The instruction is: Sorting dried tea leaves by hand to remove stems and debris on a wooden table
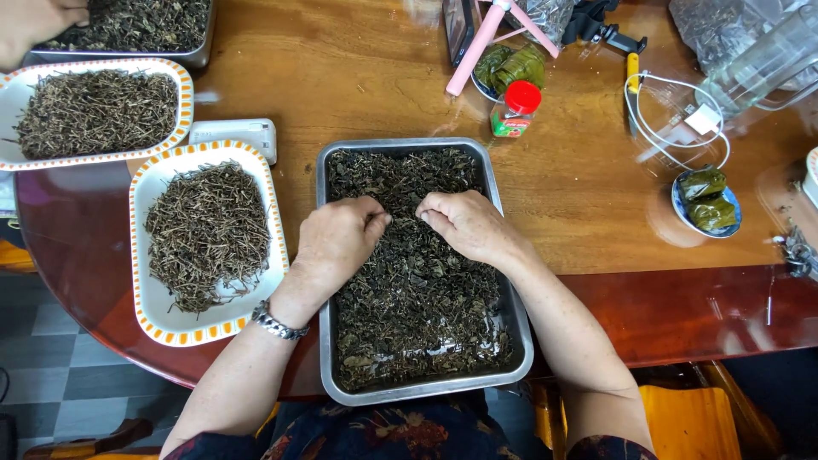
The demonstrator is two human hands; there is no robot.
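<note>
A metal tray (520, 336) full of dark dried leaves (417, 298) lies on the wooden table in front of me. My left hand (336, 238) rests on the leaves at the tray's upper middle, fingers curled and pinching at bits of leaf. My right hand (467, 223) lies just beside it, fingertips bent down into the same patch of leaves. The two hands nearly touch. A metal bracelet (278, 323) is on my left wrist.
Left of the tray stands a white dish with an orange rim (149, 319) holding dried stems; a second such dish (25, 81) and another metal tray (192, 58) lie farther back. Another person's hand (30, 25) is at top left. A red-capped bottle (515, 109), cable and small bowl (707, 204) lie right.
</note>
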